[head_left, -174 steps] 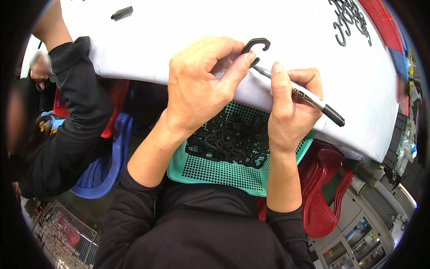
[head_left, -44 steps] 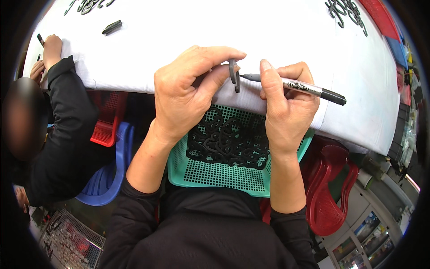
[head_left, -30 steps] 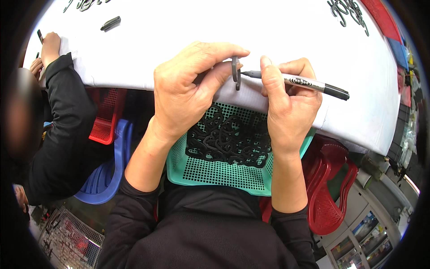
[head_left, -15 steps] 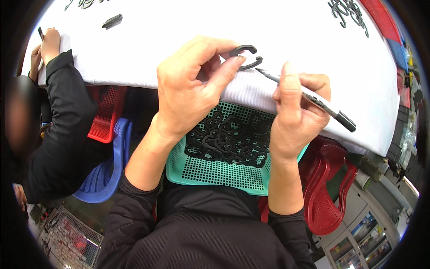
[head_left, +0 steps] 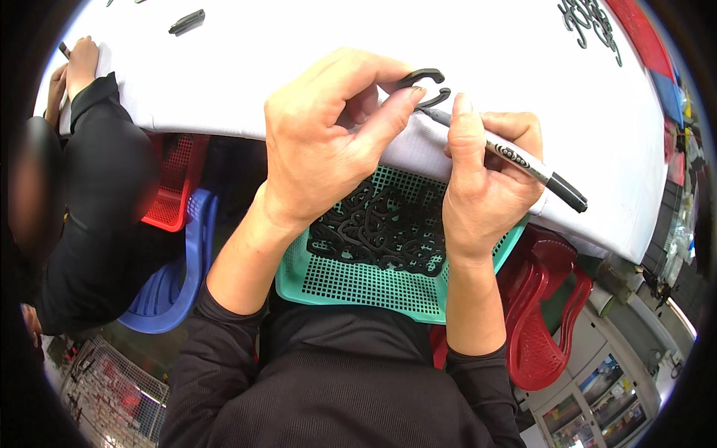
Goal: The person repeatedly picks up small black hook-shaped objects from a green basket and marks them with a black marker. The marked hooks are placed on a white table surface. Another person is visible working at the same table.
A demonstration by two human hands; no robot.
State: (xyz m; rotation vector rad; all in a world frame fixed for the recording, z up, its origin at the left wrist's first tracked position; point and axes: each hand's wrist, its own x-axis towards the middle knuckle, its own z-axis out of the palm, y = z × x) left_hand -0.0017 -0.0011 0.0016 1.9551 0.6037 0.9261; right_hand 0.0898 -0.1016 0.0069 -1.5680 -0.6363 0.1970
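Between the thumb and fingers of my left hand (head_left: pixel 328 127) is a black C-shaped hook (head_left: pixel 432 75), its open side facing right. My right hand (head_left: pixel 489 179) grips a marker pen (head_left: pixel 515 154) with a grey barrel and black end. The pen's dark tip meets or nearly meets the lower edge of the hook, beside my left thumb. Below both hands, a green mesh basket (head_left: pixel 358 290) rests at my lap, holding a heap of similar black hooks (head_left: pixel 373 231).
A white-covered table (head_left: pixel 299 33) spreads ahead, with a black marker (head_left: pixel 187 22) and a pile of black hooks (head_left: pixel 590 26). At the left, a person in a dark sleeve (head_left: pixel 104 164) works near a blue chair (head_left: pixel 168 299). Dark red chairs (head_left: pixel 541 321) stand at right.
Both hands have moved slightly: the hook has shifted right and up, and the pen tip has come from just right of it to its lower edge.
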